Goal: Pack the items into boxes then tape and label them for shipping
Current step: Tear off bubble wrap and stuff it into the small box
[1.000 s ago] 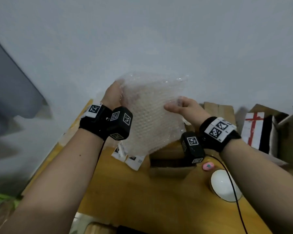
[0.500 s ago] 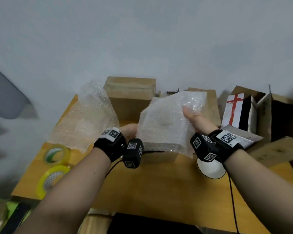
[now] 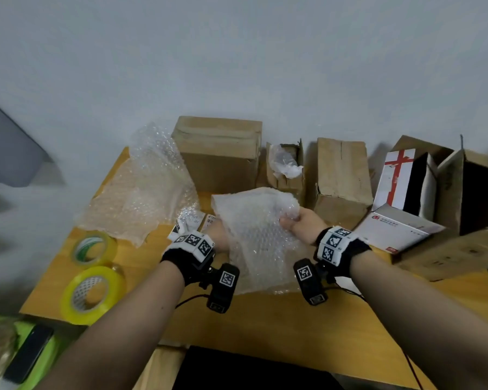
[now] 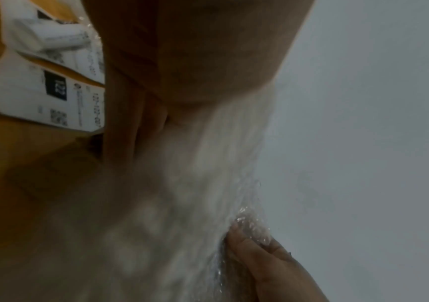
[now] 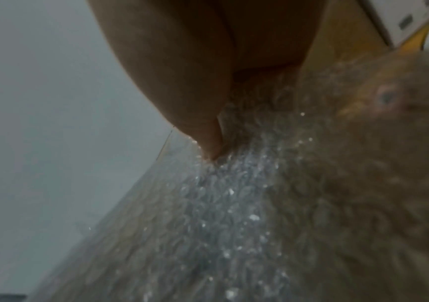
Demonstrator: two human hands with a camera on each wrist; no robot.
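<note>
While both hands pinch the bubble wrap sheet (image 3: 258,237) mid-table | left hand (image 3: 219,237), right hand (image 3: 303,223) | tape rolls (image 3: 92,294) at 9 o'clock | cardboard boxes (image 3: 219,153) at 12 | loose bubble wrap (image 3: 141,192) at 10

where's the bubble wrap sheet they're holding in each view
Head: bubble wrap sheet at centre, held between left hand and right hand.
Left wrist: blurred pale band down the middle.
Right wrist: fills the lower right.
Shared landmark: the white shipping labels show in head and left wrist only.

Crumpled clear bubble wrap (image 3: 258,235), held above table (image 3: 265,327)
</note>
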